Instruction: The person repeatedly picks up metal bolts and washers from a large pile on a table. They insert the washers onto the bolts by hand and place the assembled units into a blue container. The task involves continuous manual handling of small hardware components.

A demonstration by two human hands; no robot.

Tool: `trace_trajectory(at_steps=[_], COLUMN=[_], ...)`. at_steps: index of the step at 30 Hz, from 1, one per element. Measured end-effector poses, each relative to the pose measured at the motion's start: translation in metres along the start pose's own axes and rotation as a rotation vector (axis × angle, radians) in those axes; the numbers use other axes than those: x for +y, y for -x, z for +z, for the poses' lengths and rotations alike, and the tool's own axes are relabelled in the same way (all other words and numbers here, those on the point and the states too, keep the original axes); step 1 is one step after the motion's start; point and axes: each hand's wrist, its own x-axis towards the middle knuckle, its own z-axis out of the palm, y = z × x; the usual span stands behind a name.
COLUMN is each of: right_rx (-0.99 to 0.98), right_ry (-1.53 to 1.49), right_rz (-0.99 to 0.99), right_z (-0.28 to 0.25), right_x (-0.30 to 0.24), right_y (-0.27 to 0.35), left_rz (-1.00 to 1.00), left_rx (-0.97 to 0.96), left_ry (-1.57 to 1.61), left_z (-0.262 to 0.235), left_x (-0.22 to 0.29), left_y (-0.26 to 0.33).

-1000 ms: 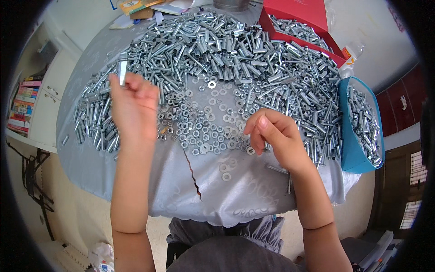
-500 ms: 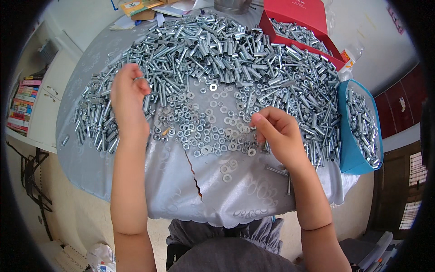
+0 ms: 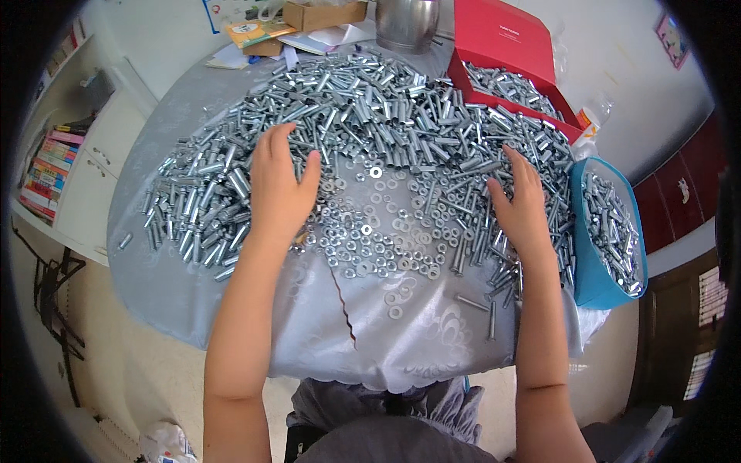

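Note:
Over the left side of a heap of silvery metal sleeves and bolts (image 3: 386, 108), my left hand (image 3: 279, 185) is open, thumb spread from the fingers, holding nothing. My right hand (image 3: 523, 204) is also open above the bolts (image 3: 480, 231) on the right, its fingers pointing away from me. Between the hands lie loose hex nuts (image 3: 351, 251) and flat washers (image 3: 395, 312) on the grey tablecloth. Whether either hand touches the metal pieces under it I cannot tell. Two single bolts (image 3: 492, 320) lie nearer me, left of my right forearm.
A blue bin (image 3: 598, 285) full of metal pieces stands at the table's right edge. An open red box (image 3: 502, 38) holding more is at the back right. Behind the heap are a metal pot (image 3: 405, 27) and a cardboard box (image 3: 324, 15). The tablecloth (image 3: 309, 332) has a jagged tear.
My left hand has moved right, and its thumb is now spread. My right hand has moved right and outward, and its curled fingers have straightened. The view has shifted slightly.

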Motion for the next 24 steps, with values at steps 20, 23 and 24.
trace_trajectory(at_steps=[20, 23, 24], right_rx=[-0.100, -0.095, -0.095], right_ry=[0.019, 0.013, 0.023], right_rz=[0.091, 0.097, 0.100], right_z=[0.004, 0.004, 0.003], right_x=[0.005, 0.001, -0.001], right_y=[0.009, 0.010, 0.011], left_rz=[0.193, 0.173, 0.179], left_rx=[-0.259, -0.259, -0.259], left_ry=[-0.208, -0.228, -0.247], left_z=[0.009, 0.009, 0.009], left_x=[-0.003, 0.005, 0.006], left_y=[0.009, 0.011, 0.011])
